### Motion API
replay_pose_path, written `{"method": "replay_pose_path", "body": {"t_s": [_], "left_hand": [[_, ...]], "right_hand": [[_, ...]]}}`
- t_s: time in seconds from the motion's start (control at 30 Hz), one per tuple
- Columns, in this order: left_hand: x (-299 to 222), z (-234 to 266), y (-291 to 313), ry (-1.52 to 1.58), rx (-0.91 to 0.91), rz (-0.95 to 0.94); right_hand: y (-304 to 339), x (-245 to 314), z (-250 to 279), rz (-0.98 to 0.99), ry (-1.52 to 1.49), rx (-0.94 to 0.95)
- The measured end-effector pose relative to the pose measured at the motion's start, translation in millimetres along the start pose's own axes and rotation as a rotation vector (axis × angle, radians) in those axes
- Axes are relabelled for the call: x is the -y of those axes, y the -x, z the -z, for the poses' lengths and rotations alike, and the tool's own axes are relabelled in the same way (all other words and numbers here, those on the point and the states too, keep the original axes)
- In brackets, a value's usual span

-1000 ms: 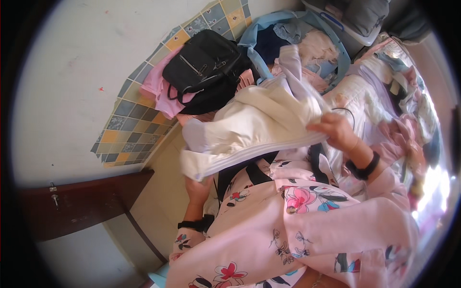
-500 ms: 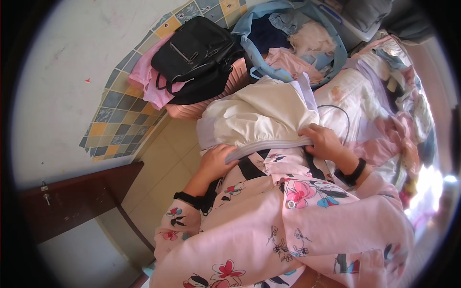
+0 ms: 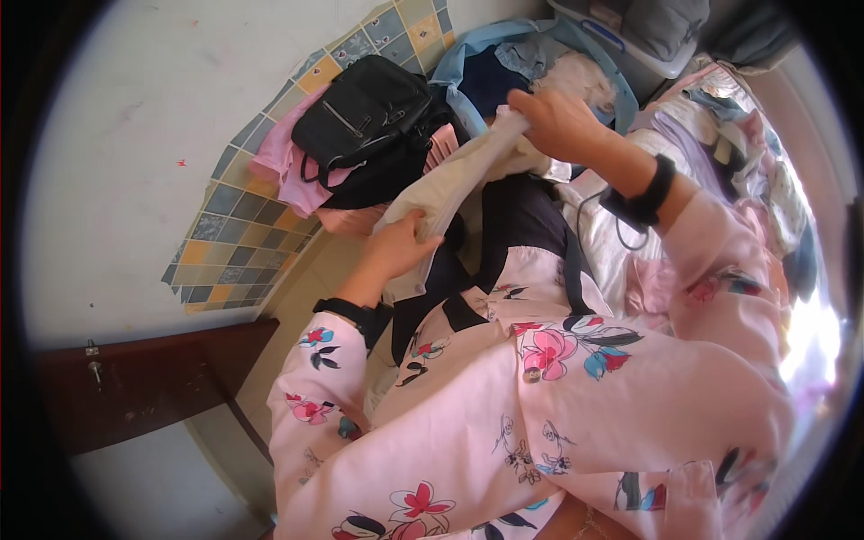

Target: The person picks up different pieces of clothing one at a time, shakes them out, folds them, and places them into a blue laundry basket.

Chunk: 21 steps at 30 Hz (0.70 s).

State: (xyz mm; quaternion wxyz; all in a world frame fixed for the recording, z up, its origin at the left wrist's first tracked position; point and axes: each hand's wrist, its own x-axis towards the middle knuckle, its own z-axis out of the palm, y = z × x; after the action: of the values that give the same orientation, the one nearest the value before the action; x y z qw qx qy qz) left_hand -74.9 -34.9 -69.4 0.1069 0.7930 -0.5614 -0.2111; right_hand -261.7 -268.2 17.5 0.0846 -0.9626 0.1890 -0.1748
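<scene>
Moved since the earlier frame: right grip, raised forward, near the blue basket. Right grip clasping one end of a cream garment; left grip clasping the other. Garment: drawn aslant over the legs. Beyond: black backpack, on pink cloth; basket, holding clothes.

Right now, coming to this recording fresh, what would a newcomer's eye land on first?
Probably the cream cloth near the middle, held between the left hand and the raised right hand. The pink floral clothing filling the lower part would compete with it. Next might come the black bag, upper left of centre beside the tiled wall, and the blue-rimmed basket of clothes at the top.
</scene>
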Motion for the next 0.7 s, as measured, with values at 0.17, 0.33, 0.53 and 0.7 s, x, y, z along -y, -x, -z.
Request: {"method": "replay_pose_path", "body": {"t_s": [0.17, 0.33, 0.53, 0.7], "left_hand": [[-19, -10, -3, -0.229, 0.006, 0.288], [24, 41, -18, -0.352, -0.209, 0.375], [10, 153, 2, -0.419, -0.577, 0.398], [-7, 187, 11, -0.594, -0.465, 0.318]], "right_hand": [[-37, 30, 25, 0.014, 0.044, 0.009], [-52, 23, 42, -0.060, 0.059, -0.069], [-69, 25, 67, -0.044, 0.220, -0.153], [-70, -2, 90, 0.014, 0.401, -0.203]]}}
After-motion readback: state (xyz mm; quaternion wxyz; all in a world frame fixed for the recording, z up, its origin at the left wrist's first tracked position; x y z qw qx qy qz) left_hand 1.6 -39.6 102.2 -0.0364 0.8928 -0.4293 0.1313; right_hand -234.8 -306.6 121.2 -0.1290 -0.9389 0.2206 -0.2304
